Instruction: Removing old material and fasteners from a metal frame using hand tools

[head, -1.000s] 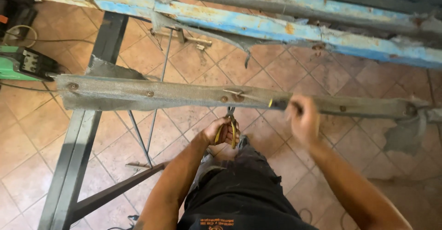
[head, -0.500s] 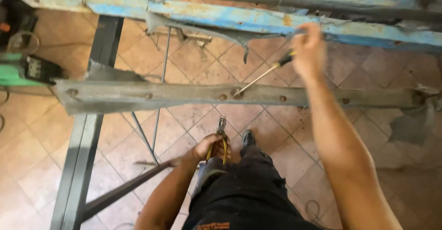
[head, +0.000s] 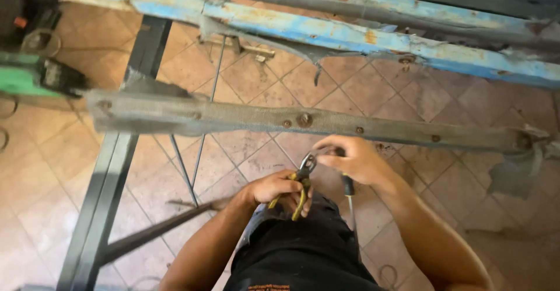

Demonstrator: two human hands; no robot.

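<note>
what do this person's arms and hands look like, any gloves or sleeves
Both arms are bare to the frame edge: no sleeves, no gloves. The left hand and right hand show no rings, watch or bands. Below them, black clothing with a small orange mark.

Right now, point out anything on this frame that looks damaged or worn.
The blue bar has flaked paint and rust patches. The grey webbing strip is frayed, torn loose at its right end, with rusty fasteners. The left hand holds yellow-handled pliers; the right hand pinches at their tip.

Single head-worn view, looking steeply down, close over both hands; grey fabric-covered bar [head: 303, 122] crosses mid-frame, blue rusted metal beam [head: 326, 31] beyond, terracotta tiled floor [head: 420, 98] below.
</note>
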